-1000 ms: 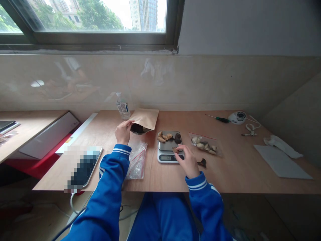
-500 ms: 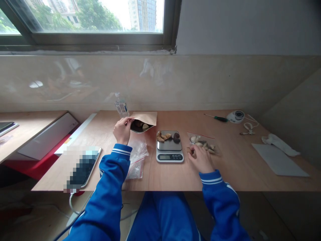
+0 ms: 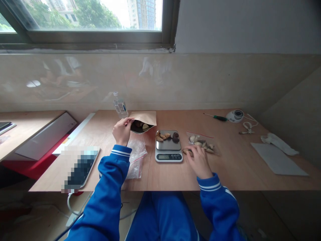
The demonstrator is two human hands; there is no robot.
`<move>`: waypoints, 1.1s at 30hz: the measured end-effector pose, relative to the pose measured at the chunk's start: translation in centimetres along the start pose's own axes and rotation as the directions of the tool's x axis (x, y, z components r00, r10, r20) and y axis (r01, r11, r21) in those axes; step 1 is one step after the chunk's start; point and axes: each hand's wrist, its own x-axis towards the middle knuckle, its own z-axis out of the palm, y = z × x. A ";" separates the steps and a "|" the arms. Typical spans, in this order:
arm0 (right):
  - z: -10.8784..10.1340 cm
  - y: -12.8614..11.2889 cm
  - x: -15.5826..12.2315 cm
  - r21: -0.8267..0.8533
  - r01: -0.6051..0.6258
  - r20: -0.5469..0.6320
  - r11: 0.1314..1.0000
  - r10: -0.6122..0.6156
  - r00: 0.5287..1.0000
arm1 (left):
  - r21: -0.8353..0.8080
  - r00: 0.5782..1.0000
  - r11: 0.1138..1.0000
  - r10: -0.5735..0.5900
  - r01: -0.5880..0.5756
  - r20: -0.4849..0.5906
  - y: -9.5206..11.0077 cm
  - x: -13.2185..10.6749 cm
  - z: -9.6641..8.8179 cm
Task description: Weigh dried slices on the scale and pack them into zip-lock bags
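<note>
My left hand (image 3: 122, 131) pinches the open mouth of a brown paper pouch (image 3: 144, 119) lying on the wooden table (image 3: 235, 167); dark and pale pieces show inside it. Just right of the pouch stands a small digital kitchen scale (image 3: 168, 147) with a few tan pieces and a dark one on its pan. My right hand (image 3: 199, 160) rests right of the scale, fingers curled round small brown pieces (image 3: 187, 151) at the near edge of a clear zip bag (image 3: 202, 143) of pale pieces.
A crumpled clear zip bag (image 3: 136, 157) lies beside my left forearm. A phone (image 3: 80, 166) lies at the left, a small water bottle (image 3: 119, 106) behind the pouch. At the far right are a screwdriver (image 3: 216, 117), a round white device (image 3: 235, 115), white paper (image 3: 278, 163) and a cloth (image 3: 279, 144).
My right hand left the scale's front, moved right to the clear bag, then drew slightly back toward the scale with small pieces in its fingers. The left hand stayed on the pouch.
</note>
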 end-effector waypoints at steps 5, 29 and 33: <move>-0.2 -7.6 1.8 0.438 0.149 0.108 0.887 -0.216 0.970 | 0.008 0.999 1.000 0.008 -0.009 0.038 0.7 -0.7 0.2; 7.7 -17.0 9.5 -0.100 0.082 0.347 0.992 -0.043 0.937 | 0.041 0.996 0.998 0.037 -0.040 0.075 0.4 -3.4 -0.2; 7.9 -16.9 9.6 -0.035 0.082 0.315 0.996 -0.067 0.947 | 0.025 0.996 0.999 0.040 -0.042 0.084 0.7 -3.7 -0.2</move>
